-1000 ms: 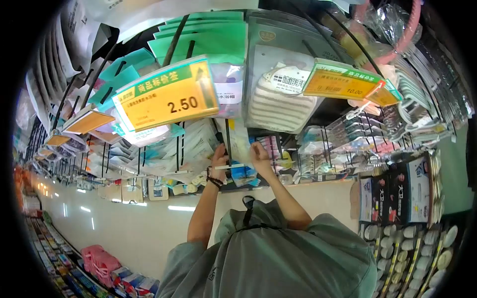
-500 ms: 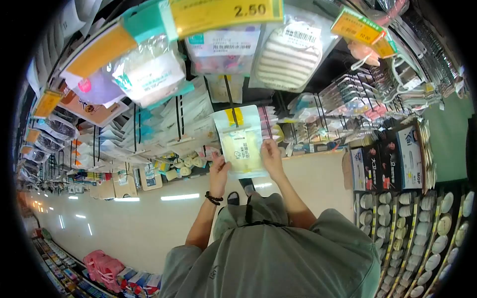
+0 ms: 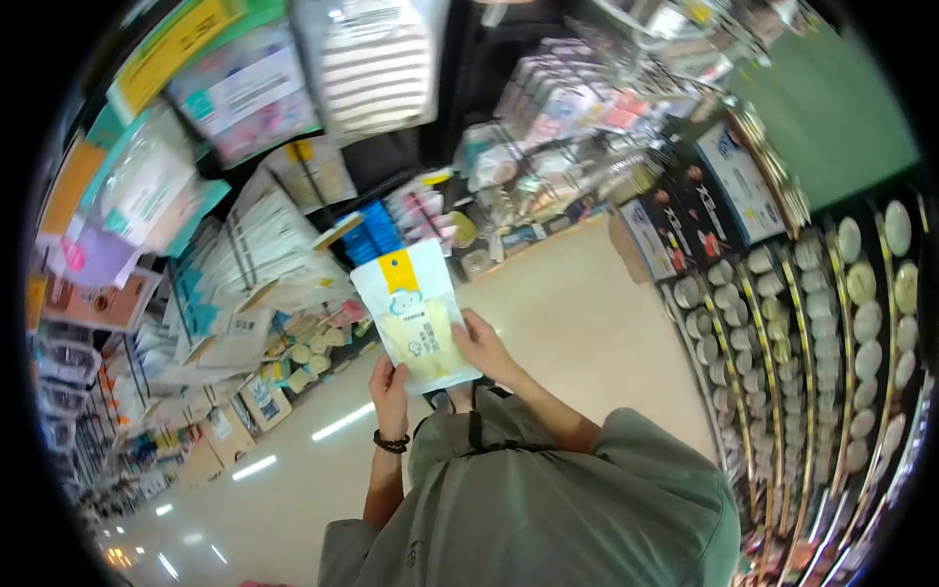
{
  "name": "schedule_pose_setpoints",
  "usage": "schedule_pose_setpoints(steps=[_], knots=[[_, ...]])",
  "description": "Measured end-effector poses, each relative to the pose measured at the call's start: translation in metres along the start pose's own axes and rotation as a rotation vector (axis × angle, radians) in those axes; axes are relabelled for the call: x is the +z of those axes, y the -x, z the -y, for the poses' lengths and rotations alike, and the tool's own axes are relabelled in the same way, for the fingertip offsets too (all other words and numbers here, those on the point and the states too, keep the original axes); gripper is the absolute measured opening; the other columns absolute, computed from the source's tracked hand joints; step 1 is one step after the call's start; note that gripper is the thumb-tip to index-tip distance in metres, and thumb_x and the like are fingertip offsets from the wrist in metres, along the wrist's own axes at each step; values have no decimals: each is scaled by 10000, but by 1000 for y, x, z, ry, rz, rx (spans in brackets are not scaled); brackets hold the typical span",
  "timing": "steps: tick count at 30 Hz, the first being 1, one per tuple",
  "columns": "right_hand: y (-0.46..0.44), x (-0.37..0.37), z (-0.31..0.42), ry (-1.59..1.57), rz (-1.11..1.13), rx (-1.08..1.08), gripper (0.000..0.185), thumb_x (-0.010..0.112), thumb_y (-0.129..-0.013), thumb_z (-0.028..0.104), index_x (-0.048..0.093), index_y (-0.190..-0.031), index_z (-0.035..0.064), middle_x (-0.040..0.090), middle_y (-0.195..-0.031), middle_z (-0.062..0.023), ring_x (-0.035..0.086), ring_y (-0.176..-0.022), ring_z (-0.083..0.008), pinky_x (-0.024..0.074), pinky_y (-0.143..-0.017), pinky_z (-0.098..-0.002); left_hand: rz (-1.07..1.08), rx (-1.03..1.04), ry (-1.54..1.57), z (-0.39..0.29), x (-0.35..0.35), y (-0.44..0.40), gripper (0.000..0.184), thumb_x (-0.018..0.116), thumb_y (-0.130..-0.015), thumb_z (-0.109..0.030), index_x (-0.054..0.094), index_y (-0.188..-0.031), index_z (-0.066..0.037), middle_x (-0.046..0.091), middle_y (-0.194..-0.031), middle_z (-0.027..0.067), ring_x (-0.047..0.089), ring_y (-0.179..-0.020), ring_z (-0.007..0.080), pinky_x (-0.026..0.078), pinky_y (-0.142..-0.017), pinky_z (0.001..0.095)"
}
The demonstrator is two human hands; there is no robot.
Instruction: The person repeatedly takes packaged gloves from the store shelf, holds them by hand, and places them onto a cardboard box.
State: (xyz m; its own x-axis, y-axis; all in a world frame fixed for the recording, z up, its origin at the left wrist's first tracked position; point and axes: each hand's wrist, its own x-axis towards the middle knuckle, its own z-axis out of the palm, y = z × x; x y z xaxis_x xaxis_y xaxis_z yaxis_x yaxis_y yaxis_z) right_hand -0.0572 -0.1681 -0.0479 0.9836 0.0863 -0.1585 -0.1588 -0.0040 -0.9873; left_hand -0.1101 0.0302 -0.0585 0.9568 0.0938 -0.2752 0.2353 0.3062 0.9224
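Note:
A flat white pouch (image 3: 416, 318) with a yellow top label, a cloud picture and a window onto something pale yellow is held up in front of my body. My left hand (image 3: 389, 391), with a dark bead bracelet at the wrist, pinches its lower left edge. At the right edge, my right hand (image 3: 484, 347) grips it with the thumb on the front. The pouch tilts a little to the left, and its print faces me. What exactly it contains I cannot make out.
Hanging packets (image 3: 381, 73) and a yellow price tag (image 3: 181, 49) are close overhead. Peg rows of white packages (image 3: 259, 249) line the left. Boxes (image 3: 685, 215) and a rack of round pale items (image 3: 861, 342) stand to the right. Pale floor (image 3: 548, 303) lies below.
The pouch has come off the shelf hook area and is now nearer my body, tilted, with both hands still on it. My view has turned toward the right.

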Motion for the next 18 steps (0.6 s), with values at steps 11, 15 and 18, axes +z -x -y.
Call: schedule_pose_setpoints(steps=[11,15,18], knots=[[168,-132,-11,-138,-173,153,304,561,-985,107,493,-1259,-5,624,-1083,-71,576,-951,-113,486,-822,-275,362,-113,-149,64,107,45,292,528,-933,14,595,-1214,55,670,-1140,90,609,-1031,143,447,-913,280],[238,-187,-37,-226,-217,82,526,572,-974,114,339,-1439,27,585,-1227,-109,570,-1070,-148,488,-897,-302,523,-179,-124,86,181,70,300,525,-930,23,593,-1220,54,670,-1137,88,611,-1024,144,452,-901,271],[284,-230,-50,-222,-306,84,617,573,-973,90,253,-1499,51,585,-1240,-118,580,-1065,-166,496,-888,-318,578,-167,-205,98,242,104,301,517,-932,28,590,-1222,60,668,-1139,89,611,-1018,142,456,-896,270]])
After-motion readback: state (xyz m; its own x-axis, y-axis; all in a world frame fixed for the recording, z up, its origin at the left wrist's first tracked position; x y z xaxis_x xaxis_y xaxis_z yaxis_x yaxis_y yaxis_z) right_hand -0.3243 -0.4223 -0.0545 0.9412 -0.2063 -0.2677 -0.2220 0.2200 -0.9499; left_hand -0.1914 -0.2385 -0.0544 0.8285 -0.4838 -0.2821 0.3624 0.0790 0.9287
